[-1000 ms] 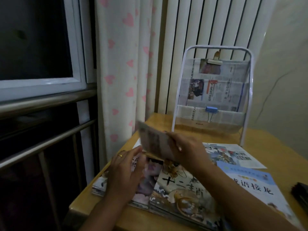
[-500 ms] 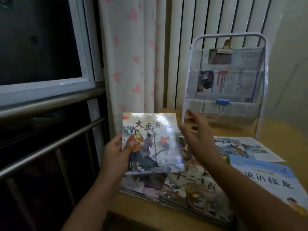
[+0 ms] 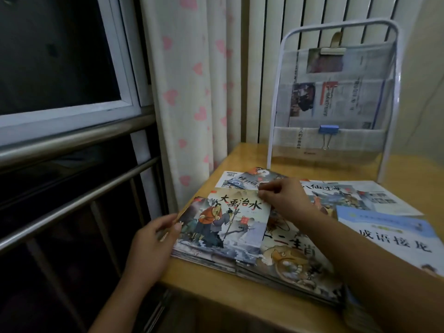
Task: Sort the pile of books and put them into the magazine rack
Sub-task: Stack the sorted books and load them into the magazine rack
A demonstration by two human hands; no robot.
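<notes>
A picture book [image 3: 225,227] with two robed figures and black brush characters on its cover lies on top of the pile of books [image 3: 283,255] at the left front of the wooden surface [image 3: 240,306]. The left hand [image 3: 153,246] pinches the book's left edge, thumb on the cover and fingers [image 3: 165,221] curled under it. The right hand [image 3: 283,200] reaches across and pinches the book's upper right corner, its fingers [image 3: 266,187] drawn together on the paper.

Under and beside this book the pile fans out: a cover with a tiger-like animal [image 3: 295,263] to the right, another picture book [image 3: 254,179] poking out behind, and a wide one with sea and figures [image 3: 336,198] further right. A pale blue book [image 3: 389,234] with large dark characters lies at the right edge, partly under the right forearm.

The magazine rack [image 3: 334,97] stands upright at the back of the surface, well apart from the pile: a white tube frame with clear pockets holding newspaper (a blue binder clip [image 3: 328,130] sits on the lower pocket, a pale clip [image 3: 332,50] on the top one). A heart-print curtain [image 3: 192,92] hangs to the left of it.
</notes>
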